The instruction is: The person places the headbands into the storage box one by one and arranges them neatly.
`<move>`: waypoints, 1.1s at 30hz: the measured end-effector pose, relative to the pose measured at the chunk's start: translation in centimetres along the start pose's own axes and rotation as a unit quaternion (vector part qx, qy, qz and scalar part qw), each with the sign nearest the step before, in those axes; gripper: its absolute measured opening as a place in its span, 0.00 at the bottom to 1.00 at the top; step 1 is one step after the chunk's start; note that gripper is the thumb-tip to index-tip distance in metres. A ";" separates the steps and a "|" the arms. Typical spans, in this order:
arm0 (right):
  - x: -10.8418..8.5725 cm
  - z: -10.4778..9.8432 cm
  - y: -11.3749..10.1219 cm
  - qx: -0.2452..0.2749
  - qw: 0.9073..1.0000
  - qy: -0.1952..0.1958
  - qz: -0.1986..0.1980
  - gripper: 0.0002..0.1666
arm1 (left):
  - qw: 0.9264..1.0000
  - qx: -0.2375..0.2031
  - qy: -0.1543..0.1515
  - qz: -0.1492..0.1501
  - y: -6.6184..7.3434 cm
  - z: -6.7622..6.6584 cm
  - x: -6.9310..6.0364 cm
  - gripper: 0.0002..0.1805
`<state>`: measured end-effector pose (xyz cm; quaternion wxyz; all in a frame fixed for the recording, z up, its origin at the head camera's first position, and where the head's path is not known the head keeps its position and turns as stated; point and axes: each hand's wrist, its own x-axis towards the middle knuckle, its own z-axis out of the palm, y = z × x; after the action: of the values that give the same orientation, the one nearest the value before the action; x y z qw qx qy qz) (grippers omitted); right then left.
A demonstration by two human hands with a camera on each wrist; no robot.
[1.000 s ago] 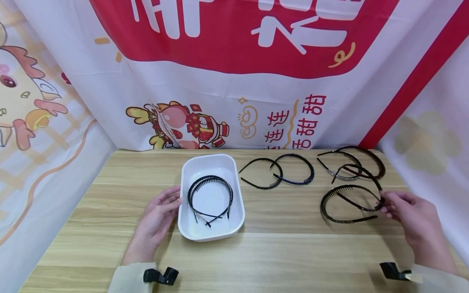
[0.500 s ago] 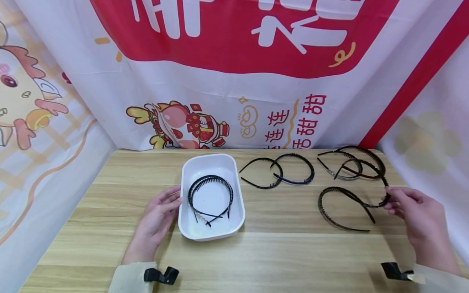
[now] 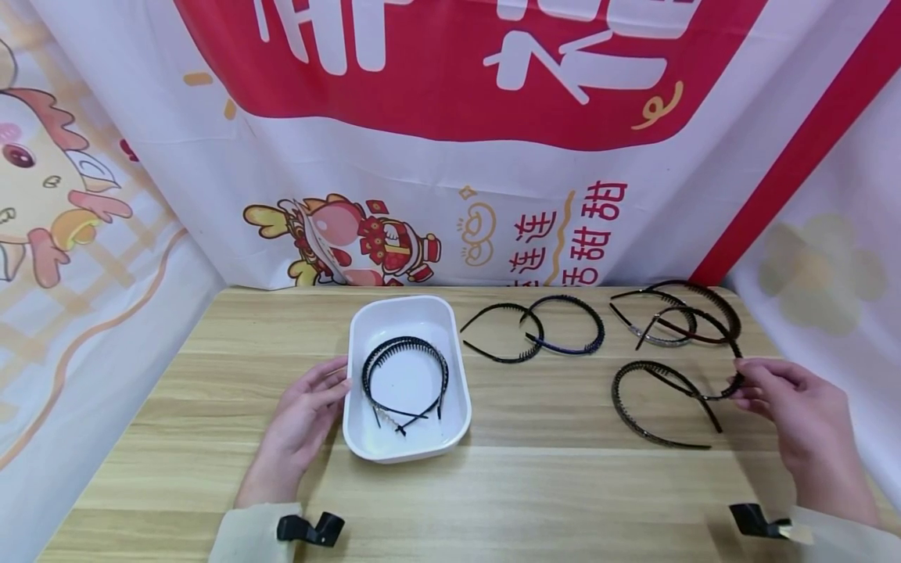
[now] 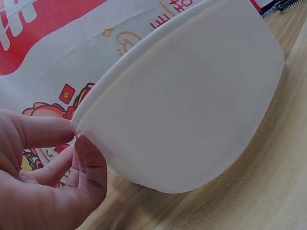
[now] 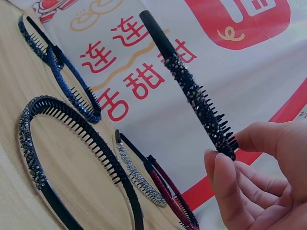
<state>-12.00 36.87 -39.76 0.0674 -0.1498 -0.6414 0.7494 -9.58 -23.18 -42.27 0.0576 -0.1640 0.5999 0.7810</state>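
Observation:
In the head view my left hand (image 3: 301, 418) is at the left side of a white plastic basin (image 3: 461, 399). The left wrist view shows its thumb and fingers pinching the rim (image 4: 103, 88). Several black toothed headbands (image 3: 445, 371) lie inside. On the right, my right hand (image 3: 802, 418) pinches a black headband with glittery beads (image 5: 201, 103) by its curved middle, raised above the table. Just under it, another black glitter headband (image 3: 622, 407) lies on the wood; the two overlap in the head view.
Behind the basin's right side, a black headband (image 3: 503, 360) and a blue one (image 3: 598, 332) overlap. Farther right, a silver headband (image 5: 139, 179) and a dark red one (image 5: 168, 191) cross. Printed cloth (image 3: 450, 172) hangs along the table's back edge (image 3: 324, 288).
My right hand has shifted slightly with its headband. The headband below has turned and slid a little toward me. My left hand and the basin have stayed put.

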 end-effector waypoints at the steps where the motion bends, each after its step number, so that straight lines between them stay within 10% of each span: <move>1: 0.0 0.0 0.0 0.003 1.000 -0.004 -0.001 0.09 | 1.000 -0.001 0.000 0.000 0.0 0.0 0.0 0.26; 33: 0.8 2.7 0.7 -0.062 0.996 -0.056 0.015 0.06 | 1.000 -0.001 0.001 -0.002 0.0 0.0 0.0 0.26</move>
<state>-13.50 34.48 -40.19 0.0106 -0.1215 -0.6870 0.7163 -9.59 -23.18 -42.26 0.0586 -0.1659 0.5986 0.7815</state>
